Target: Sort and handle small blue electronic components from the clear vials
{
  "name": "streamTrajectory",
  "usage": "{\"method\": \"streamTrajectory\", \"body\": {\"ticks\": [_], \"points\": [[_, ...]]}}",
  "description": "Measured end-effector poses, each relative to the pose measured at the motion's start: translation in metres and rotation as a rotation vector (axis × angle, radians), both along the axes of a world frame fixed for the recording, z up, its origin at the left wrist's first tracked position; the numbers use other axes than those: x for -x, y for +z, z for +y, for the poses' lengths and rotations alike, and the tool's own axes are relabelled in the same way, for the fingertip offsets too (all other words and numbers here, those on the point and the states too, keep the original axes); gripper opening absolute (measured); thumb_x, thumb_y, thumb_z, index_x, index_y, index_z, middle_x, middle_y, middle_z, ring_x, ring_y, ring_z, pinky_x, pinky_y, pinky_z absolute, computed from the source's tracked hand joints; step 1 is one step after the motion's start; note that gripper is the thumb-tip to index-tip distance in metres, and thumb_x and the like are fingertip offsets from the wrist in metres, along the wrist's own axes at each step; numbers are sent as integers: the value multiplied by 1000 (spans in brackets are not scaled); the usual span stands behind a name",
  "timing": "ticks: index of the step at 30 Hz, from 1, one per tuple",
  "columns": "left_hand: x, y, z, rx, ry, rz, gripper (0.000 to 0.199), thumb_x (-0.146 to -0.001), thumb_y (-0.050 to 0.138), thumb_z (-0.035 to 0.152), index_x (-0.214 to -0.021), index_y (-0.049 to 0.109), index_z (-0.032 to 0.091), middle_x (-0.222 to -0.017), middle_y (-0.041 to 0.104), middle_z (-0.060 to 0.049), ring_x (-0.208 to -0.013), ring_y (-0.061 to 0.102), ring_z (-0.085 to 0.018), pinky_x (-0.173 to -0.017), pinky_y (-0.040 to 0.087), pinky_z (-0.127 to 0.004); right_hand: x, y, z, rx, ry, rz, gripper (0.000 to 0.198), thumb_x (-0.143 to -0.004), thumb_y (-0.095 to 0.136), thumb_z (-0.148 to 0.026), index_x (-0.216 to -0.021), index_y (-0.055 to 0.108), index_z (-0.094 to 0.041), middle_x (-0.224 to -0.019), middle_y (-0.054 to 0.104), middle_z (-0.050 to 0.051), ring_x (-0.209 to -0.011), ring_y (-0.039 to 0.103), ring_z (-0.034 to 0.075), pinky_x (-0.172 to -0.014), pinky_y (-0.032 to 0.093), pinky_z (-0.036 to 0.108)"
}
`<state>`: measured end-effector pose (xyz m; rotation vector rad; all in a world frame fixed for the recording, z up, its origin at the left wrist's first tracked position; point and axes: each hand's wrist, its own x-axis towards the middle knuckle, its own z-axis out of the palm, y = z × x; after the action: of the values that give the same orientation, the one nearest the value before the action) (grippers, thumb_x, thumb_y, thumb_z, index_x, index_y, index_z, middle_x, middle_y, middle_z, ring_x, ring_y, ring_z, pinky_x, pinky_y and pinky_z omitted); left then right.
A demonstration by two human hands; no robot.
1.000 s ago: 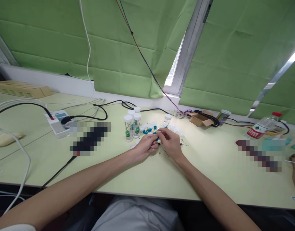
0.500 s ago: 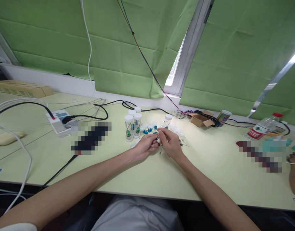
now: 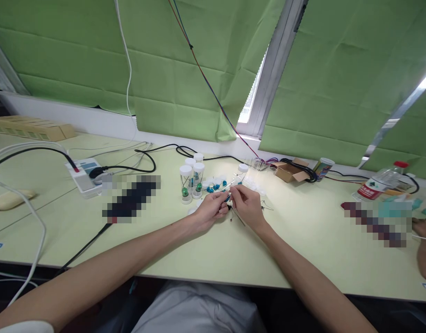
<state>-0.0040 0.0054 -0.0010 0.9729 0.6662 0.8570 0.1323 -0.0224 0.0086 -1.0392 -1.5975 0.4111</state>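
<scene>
My left hand (image 3: 213,207) is closed, its thumb and fingers pinching a small blue part (image 3: 228,198) of which little shows. Pressed close beside it, my right hand (image 3: 248,206) pinches with thumb and forefinger; whatever lies between those fingertips is too small to make out. A thin dark wire (image 3: 238,218) slants down below the hands. Just behind them lie several small blue parts (image 3: 216,187) with wire leads. Clear tubes with white caps (image 3: 186,185) stand to the left, green parts inside two of them. Another capped tube (image 3: 242,173) stands behind my right hand.
A white power strip (image 3: 86,178) with cables and a blurred dark object (image 3: 132,199) are on the left. An open cardboard box (image 3: 289,172) and a printed can (image 3: 323,169) stand at the back. On the right are a water bottle (image 3: 377,182) and another person's hand (image 3: 424,229).
My right fingertips have shifted slightly right, opening a small gap from my left hand. More of the blue part and the dark wire shows now.
</scene>
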Motion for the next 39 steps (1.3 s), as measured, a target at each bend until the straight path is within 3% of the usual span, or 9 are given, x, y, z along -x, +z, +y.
{"method": "streamTrajectory", "body": {"ticks": [16,27,39], "points": [[0,-1,-1,26,12,-6,41,-79,72,49,-73,47,17,-52,36,8,-41,27,-2,-39,12,-17,-1,0,0,21,-24,18,35,-93,53,-42,-68,59,-19,-54,55,-1,-47,48,11,-49,40,26],[2,2,-1,-28,50,26,39,-80,72,47,-74,49,16,-55,35,7,-42,28,-3,-41,12,-18,-1,-2,5,169,139,211,26,-89,56,-39,-77,63,-18,-58,56,-2,-42,50,10,-41,40,24],[3,-2,3,12,3,13,36,-81,70,44,-73,48,17,-54,33,7,-42,28,-3,-40,11,-18,-3,-2,5,150,163,142,26,-94,49,-39,-90,64,-18,-63,55,-2,-47,51,11,-46,43,24]]}}
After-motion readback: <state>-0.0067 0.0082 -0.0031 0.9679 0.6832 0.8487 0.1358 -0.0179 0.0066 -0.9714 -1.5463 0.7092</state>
